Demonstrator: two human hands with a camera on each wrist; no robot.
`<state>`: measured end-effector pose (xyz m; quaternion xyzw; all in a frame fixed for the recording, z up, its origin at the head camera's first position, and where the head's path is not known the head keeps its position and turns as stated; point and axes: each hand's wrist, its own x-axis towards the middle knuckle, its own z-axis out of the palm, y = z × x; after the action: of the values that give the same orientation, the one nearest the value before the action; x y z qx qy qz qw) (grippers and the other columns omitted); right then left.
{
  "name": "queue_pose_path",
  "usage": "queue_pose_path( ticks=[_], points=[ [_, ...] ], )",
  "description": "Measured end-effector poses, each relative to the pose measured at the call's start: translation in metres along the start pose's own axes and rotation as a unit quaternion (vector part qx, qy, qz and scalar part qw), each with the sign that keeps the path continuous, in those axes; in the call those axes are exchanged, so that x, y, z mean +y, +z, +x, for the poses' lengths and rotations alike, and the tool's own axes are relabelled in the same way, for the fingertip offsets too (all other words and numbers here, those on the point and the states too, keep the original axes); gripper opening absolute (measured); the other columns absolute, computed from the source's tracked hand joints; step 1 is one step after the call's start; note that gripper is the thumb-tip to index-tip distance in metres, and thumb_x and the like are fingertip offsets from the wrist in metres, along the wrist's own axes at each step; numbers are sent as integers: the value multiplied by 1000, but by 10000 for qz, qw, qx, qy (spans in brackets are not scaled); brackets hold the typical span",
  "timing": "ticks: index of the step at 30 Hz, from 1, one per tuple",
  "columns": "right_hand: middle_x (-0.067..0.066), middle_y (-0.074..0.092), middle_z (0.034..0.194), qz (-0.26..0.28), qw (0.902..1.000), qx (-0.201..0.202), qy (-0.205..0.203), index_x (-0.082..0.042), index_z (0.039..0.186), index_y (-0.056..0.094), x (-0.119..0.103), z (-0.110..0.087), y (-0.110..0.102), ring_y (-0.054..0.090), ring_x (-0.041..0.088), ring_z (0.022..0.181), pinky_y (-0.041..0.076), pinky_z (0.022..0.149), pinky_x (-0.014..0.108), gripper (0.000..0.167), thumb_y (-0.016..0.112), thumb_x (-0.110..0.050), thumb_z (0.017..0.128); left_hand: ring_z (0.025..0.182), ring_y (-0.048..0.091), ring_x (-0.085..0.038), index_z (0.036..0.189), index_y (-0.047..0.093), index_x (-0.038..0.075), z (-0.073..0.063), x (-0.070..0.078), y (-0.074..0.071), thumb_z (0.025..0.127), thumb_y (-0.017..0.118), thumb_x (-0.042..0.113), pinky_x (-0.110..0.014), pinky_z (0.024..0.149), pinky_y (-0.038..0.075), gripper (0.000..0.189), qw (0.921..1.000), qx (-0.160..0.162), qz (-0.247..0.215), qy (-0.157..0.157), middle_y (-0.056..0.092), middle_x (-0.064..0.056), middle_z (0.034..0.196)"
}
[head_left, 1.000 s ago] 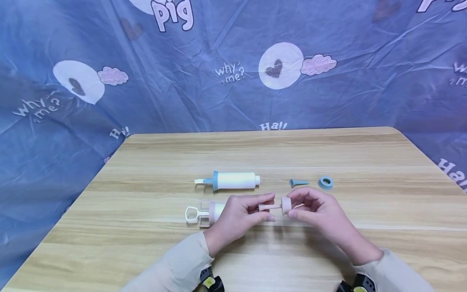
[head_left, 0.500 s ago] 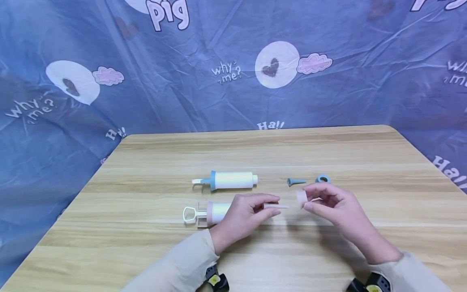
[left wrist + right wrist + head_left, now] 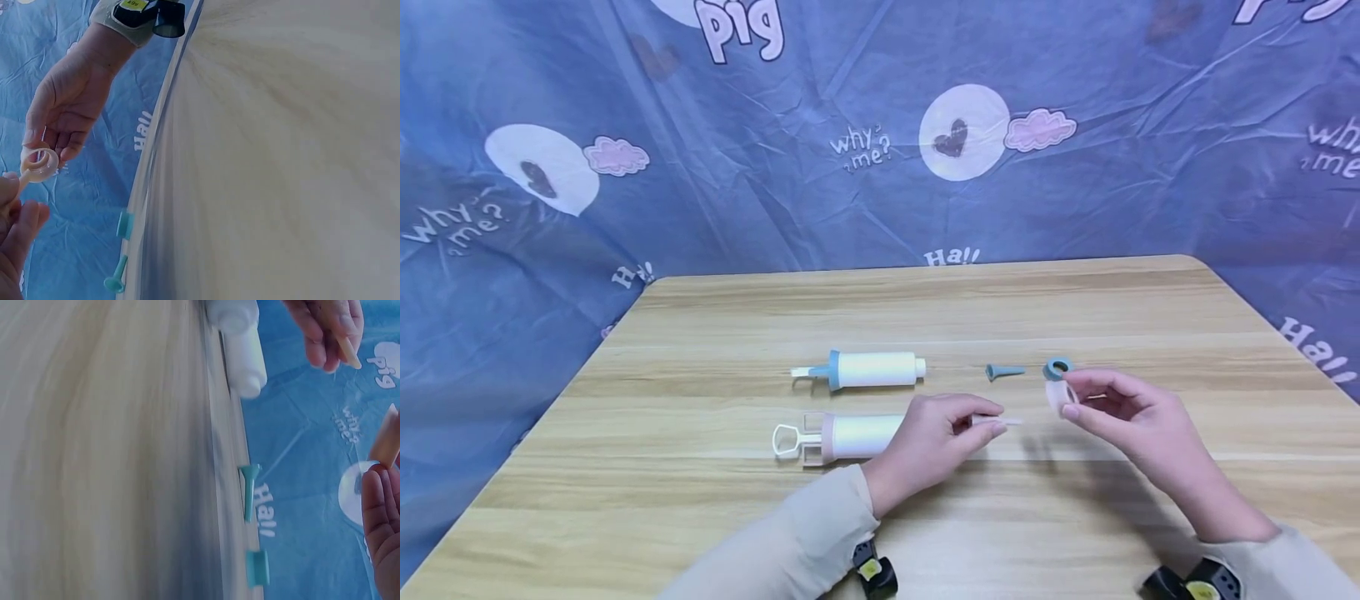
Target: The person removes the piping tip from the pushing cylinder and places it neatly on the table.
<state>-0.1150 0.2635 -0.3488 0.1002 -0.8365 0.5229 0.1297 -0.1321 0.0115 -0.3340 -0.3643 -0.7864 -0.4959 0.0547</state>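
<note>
Between thumb and fingers, my left hand pinches a slim pale pink nozzle, its narrow end pointing right. My right hand grips a pale pink ring cap by its edge, held above the table and apart from the nozzle. The ring's opening shows in the left wrist view. Below my left wrist's line lies a large white syringe-like tube with a pink collar and a looped white handle; my left hand hides its right end.
A second white tube with a blue collar lies farther back. To its right are a small blue nozzle and a blue ring cap, close behind the held pink ring. Patterned blue cloth hangs behind the wooden table.
The pink ring has come apart from the nozzle and moved right with my right hand. My left hand has shifted slightly right with the nozzle, uncovering more of the pink-collared tube.
</note>
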Motion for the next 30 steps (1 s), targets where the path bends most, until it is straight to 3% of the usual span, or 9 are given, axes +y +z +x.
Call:
queue_pose_path(
  ticks=[4,14,22,27,30],
  points=[
    [-4,68,97,-373,9993,66,13,-8,115,63,10,1,-10,63,7,80,50,67,16,38,73,-9,79,60,44,3,96,72,3,4,0,6,87,64,16,-10,54,39,17,9999,-71,-110,-78,68,-3,79],
    [-23,63,93,-825,9965,139,-3,-7,111,66,-17,-2,-21,58,-5,80,44,67,7,34,73,-5,77,55,42,6,91,74,9,16,3,30,86,65,16,-11,49,40,12,9980,145,-127,-607,62,5,67],
    [-26,59,95,-1133,9934,-37,178,0,110,65,-7,2,-26,54,-6,82,43,69,6,34,73,-10,78,52,40,6,88,73,10,26,0,46,83,68,15,-10,49,38,9,9943,296,-18,-1025,57,9,61],
    [-28,58,93,-1081,9929,-252,434,3,111,63,2,6,-28,55,-7,80,45,68,8,37,73,-12,78,49,40,6,86,73,9,29,-6,54,81,69,14,-10,47,37,8,9907,300,116,-1321,56,9,57],
    [-28,59,92,-975,9922,-494,602,6,112,61,8,8,-29,57,-7,81,47,68,9,40,73,-11,78,51,40,6,85,74,11,29,-10,58,81,69,14,-10,50,37,7,9903,233,292,-1340,57,9,59]
  ],
)
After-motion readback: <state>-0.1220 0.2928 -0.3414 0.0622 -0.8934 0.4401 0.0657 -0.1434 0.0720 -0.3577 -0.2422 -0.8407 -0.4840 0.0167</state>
